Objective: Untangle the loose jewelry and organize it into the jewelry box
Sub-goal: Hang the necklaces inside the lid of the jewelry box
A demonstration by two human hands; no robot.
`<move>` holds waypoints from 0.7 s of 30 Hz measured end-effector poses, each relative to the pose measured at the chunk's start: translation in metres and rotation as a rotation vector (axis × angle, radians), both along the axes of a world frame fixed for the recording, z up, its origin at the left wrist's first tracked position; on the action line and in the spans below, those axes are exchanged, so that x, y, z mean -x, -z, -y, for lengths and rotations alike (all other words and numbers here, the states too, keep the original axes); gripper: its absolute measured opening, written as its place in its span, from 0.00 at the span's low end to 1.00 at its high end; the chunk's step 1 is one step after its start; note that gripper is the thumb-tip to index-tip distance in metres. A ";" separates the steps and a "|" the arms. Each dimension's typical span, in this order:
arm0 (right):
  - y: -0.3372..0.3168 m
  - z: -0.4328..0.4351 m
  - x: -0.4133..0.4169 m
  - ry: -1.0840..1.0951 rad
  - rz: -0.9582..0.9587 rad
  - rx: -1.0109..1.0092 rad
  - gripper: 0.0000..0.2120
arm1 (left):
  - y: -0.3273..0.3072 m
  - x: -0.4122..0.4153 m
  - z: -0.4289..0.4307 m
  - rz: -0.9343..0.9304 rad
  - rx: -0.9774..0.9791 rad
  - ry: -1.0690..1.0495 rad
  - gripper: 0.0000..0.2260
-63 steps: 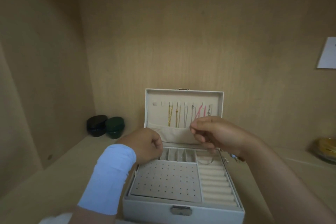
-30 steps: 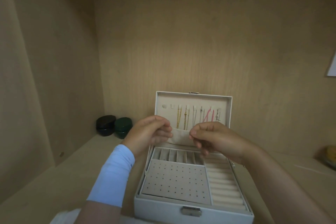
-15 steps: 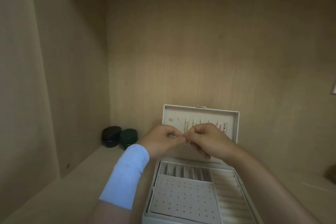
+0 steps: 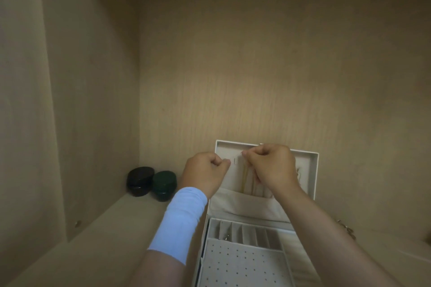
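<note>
The white jewelry box (image 4: 312, 170) stands open on the shelf, its lid upright against the back wall. Gold chains (image 4: 245, 177) hang from hooks inside the lid into a fabric pocket (image 4: 235, 202). My right hand (image 4: 270, 168) is raised in front of the lid's top row, its fingertips pinching a thin chain that barely shows. My left hand (image 4: 205, 172) is curled just left of the lid, thumb and finger pinched towards the same strand. Below lie the divided compartments (image 4: 247, 233) and the dotted earring panel (image 4: 242, 265).
Two small dark cases, one black (image 4: 140, 180) and one green (image 4: 164, 185), sit in the back left corner. A loose chain (image 4: 347, 230) lies on the shelf right of the box. Wooden walls close in at left and behind. A small metal piece (image 4: 226, 237) lies in one compartment.
Both hands have risen from above the compartments to the lid's hook row. They met fingertip to fingertip half a second ago and now sit slightly apart. The camera has tilted up.
</note>
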State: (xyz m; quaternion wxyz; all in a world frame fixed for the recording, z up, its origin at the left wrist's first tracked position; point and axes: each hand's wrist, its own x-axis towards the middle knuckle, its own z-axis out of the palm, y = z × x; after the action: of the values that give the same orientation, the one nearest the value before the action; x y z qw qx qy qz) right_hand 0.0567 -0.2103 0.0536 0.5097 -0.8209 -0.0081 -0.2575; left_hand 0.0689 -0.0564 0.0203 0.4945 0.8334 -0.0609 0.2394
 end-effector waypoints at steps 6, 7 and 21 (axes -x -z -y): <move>0.009 -0.015 -0.007 0.217 0.070 0.088 0.10 | -0.001 -0.006 0.005 -0.010 -0.070 -0.071 0.17; 0.010 -0.016 -0.007 0.231 0.057 0.104 0.09 | -0.001 -0.007 0.006 -0.015 -0.077 -0.078 0.17; 0.021 -0.001 0.020 -0.074 -0.271 0.083 0.17 | 0.001 0.026 -0.003 -0.271 -0.075 0.205 0.08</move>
State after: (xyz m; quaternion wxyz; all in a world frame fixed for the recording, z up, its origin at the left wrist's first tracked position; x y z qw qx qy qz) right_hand 0.0363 -0.2098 0.0323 0.4808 -0.8676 0.0202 -0.1248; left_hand 0.0431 -0.0531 0.0195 0.4884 0.8654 -0.0871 0.0707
